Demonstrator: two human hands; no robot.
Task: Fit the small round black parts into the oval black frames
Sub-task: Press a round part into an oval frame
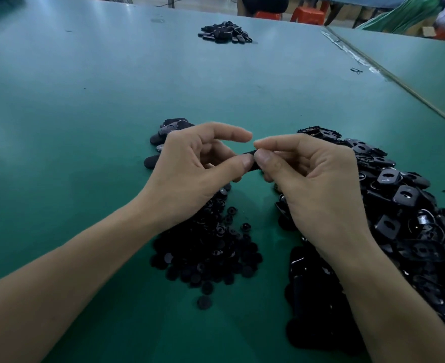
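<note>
My left hand [190, 163] and my right hand [310, 176] meet above the green table [85, 106], both pinching one black oval frame [252, 161] between thumbs and forefingers. The frame is mostly hidden by my fingers, so I cannot tell whether a round part sits in it. Below my left hand lies a heap of small round black parts [210, 252]. A big heap of oval black frames [399, 218] spreads under and right of my right hand. Behind my left hand is a small group of black oval pieces [166, 132].
Another small pile of black pieces [225, 32] lies far back on the table. A seam with tape [373, 66] runs diagonally to a second table at the right. Orange stools [307, 14] and people's legs stand beyond the far edge.
</note>
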